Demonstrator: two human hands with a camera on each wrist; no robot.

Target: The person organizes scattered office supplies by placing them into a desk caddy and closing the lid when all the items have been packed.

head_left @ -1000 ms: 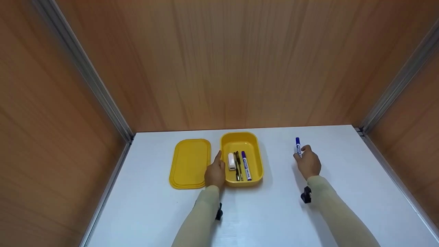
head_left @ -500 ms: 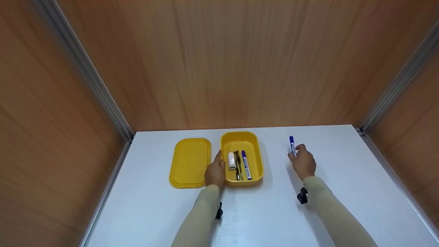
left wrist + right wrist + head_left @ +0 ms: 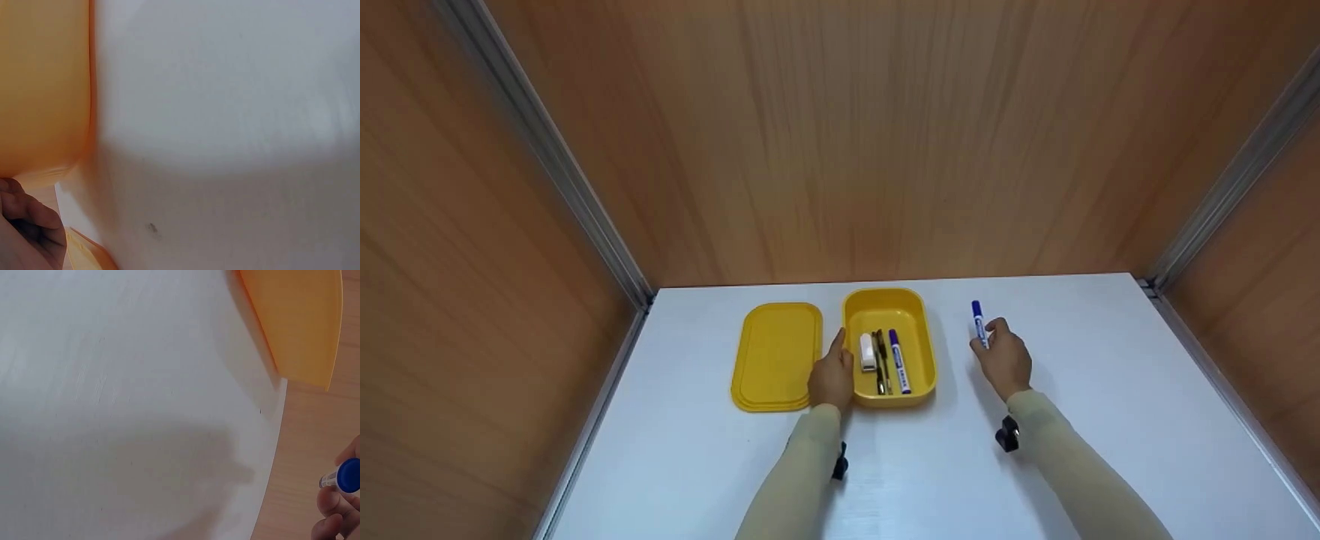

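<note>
Right hand (image 3: 1006, 361) pinches a blue marker (image 3: 978, 324) upright above the white table (image 3: 697, 465), just right of the yellow box (image 3: 919, 311). Left hand (image 3: 831, 379) grips the box's left wall, thumb on the rim. Inside: eraser (image 3: 868, 352), pens (image 3: 880, 362), second marker (image 3: 898, 361). Lid (image 3: 775, 356) lies left of the box.

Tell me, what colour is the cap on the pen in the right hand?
Blue. The cap tops the marker held by the right hand; the head view shows it best.
</note>
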